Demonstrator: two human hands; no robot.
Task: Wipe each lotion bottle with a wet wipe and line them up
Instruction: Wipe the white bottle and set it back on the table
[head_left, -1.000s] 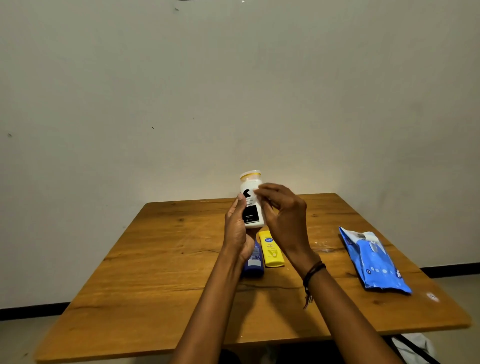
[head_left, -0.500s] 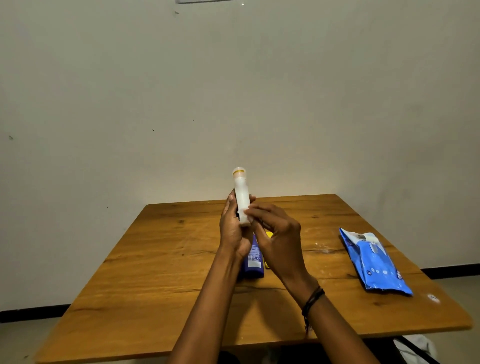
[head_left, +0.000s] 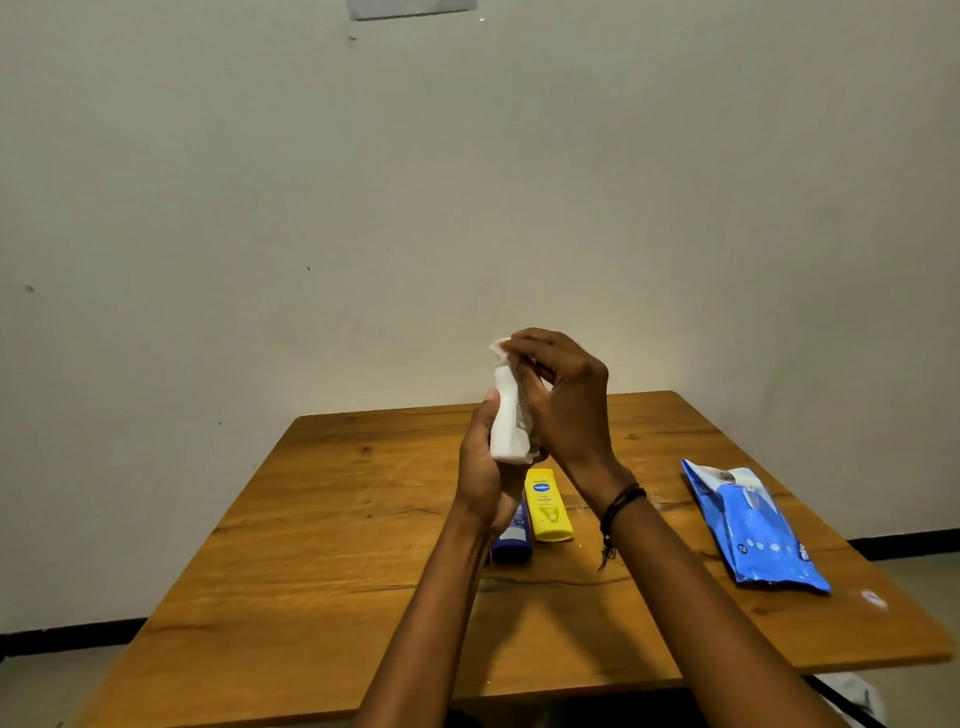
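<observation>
Progress: we judge the white bottle (head_left: 506, 426) to be mid-wipe. Two others lie side by side at lower centre. Whether those are wiped, we cannot tell.
Table (head_left: 337, 519): orange-brown wood, flat and knotty, filling the lower frame.
Wipe pack (head_left: 753, 535): soft glossy blue pouch with its white flap lifted, at lower right.
Right hand (head_left: 569, 402): fingers curled, pinching the wet wipe (head_left: 500, 347) over the bottle's top.
Left hand (head_left: 483, 483): fingers wrapped round the white bottle's lower body.
White bottle: slim smooth plastic, held near upright above the table at centre frame.
Yellow bottle (head_left: 546, 506): glossy and flattish, lying flat.
Blue bottle (head_left: 514, 543): dark, just beside the yellow, partly hidden by our left wrist.
Wet wipe: thin, limp, crumpled white sheet.
</observation>
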